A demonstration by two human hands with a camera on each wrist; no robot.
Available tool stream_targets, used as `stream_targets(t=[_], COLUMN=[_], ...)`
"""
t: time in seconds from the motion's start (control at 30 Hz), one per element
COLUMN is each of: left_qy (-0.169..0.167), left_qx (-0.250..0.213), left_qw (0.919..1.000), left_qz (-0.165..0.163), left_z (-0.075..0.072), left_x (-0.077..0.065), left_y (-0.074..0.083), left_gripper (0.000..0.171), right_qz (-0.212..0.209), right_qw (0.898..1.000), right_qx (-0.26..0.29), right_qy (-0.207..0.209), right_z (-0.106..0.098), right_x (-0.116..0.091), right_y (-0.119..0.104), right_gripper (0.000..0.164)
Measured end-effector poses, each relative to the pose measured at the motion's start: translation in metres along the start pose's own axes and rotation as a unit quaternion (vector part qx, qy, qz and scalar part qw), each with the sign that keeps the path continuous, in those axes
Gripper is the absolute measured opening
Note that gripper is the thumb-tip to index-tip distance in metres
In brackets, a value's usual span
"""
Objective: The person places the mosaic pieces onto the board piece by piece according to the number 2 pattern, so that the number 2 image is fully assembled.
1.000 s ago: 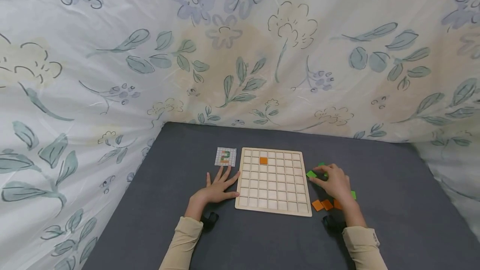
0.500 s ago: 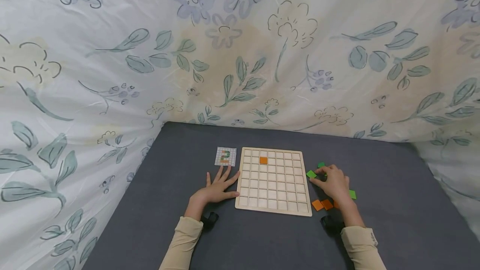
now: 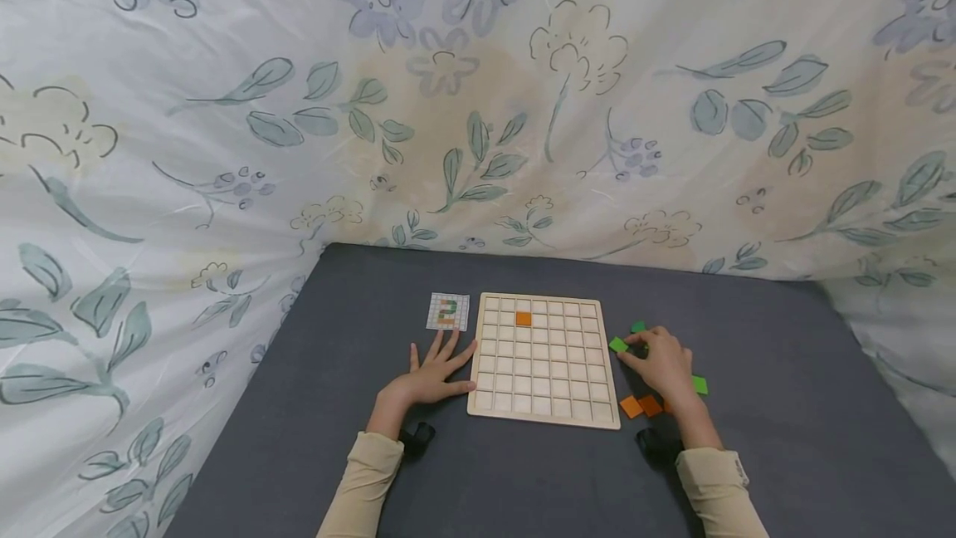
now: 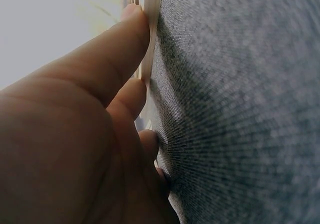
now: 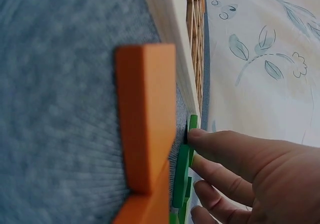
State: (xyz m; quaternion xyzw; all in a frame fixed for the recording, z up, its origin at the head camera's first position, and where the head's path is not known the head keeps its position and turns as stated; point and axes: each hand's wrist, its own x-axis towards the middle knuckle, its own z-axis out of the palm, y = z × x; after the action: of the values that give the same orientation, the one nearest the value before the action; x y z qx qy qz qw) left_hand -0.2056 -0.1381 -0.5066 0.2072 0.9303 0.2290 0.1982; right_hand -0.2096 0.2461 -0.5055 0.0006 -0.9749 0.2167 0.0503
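Note:
In the head view my left hand lies with spread fingers at the left edge of a wooden grid board. The left wrist view shows its thumb and index finger against the board's side. Off the board's right edge, my right hand pinches a bright green square tile between thumb and index finger. A darker green tile stands out close beside the thumb in the right wrist view. One orange tile sits in a cell of the board's second row.
A small printed grid card with a coloured pattern lies left of the board. Several orange tiles lie near the right wrist, partly under it. Another green tile shows right of that wrist. A patterned cloth hangs behind the dark table.
My right hand and forearm have shifted slightly left, uncovering more of a green tile behind the fingers. The left hand holds its place at the board's edge.

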Motion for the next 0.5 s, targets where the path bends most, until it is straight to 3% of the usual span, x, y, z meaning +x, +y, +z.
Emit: stream_targets(t=[0.5], left_qy=[-0.004], left_qx=[0.0], left_qw=[1.0], left_qz=[-0.001], left_z=[-0.0006], left_x=[0.0003], left_y=[-0.0004], left_gripper=[0.07], right_qz=[-0.008], right_qw=[1.0], right_qx=[0.028], right_qy=[0.011], right_z=[-0.0009], right_x=[-0.0011], right_y=[-0.0046], right_gripper=[0.028])
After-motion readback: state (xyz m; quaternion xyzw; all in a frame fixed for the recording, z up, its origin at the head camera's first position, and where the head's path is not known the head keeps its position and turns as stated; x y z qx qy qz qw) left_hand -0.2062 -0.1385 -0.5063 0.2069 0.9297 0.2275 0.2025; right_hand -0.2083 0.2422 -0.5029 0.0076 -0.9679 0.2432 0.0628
